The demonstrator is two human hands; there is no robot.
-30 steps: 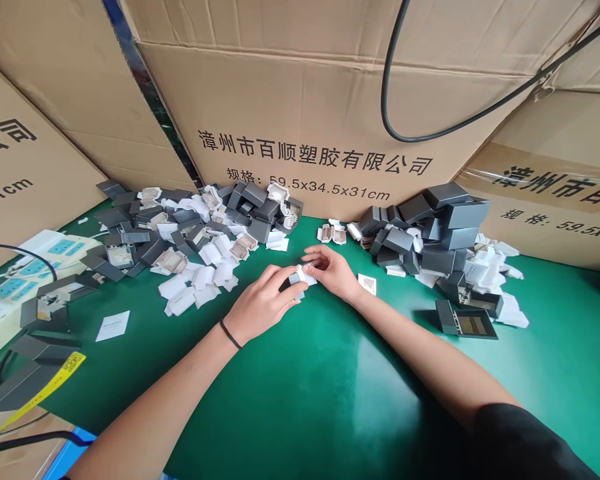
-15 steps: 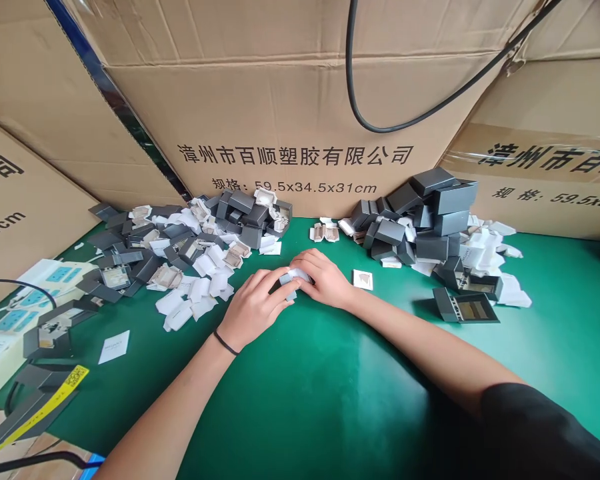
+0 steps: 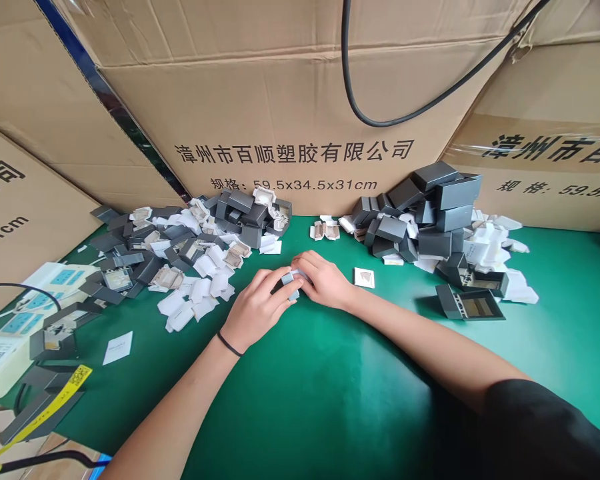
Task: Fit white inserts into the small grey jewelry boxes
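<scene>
In the middle of the green bench, the left hand pinches a small grey box between thumb and fingers, while the right hand curls its fingers round the box's right end, their tips hidden. Just right of it lies a white square card. Farther off, dark grey boxes and white papers heap left and right, before a printed cardboard carton.

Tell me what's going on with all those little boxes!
A person's left hand and right hand hold a small gray thing together above a green table. Their fingers partly hide it. Dark boxes and white pieces lie in messy heaps on both sides.
</scene>
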